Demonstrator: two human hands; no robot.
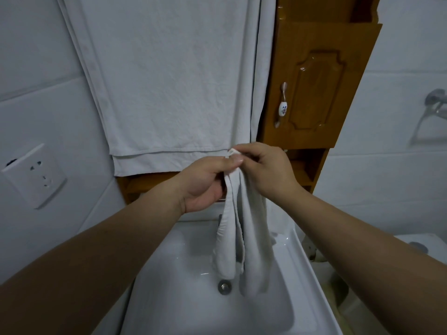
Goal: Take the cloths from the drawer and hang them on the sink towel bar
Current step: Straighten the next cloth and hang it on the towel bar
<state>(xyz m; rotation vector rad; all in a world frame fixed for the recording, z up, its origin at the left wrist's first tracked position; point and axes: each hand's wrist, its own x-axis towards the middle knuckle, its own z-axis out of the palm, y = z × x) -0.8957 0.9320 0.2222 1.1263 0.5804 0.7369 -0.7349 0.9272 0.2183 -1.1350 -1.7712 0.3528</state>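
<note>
Cloth (252, 240) between curled left hand (205, 183) and right hand (266, 170)

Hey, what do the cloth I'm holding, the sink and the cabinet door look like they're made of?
Cloth: soft woven fabric, maybe cotton, pale and matte; it hangs limp in folds with a stitched hem.
Sink: likely glazed ceramic, white and glossy, with bright reflections.
Cabinet door: wood or wood-look board, orange-brown and lacquered; glare shows on its raised panel.

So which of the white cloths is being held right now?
The narrow cloth dangling over the sink, pinched at its top by the left hand and right hand. The wide towel hangs flat behind them.
</note>
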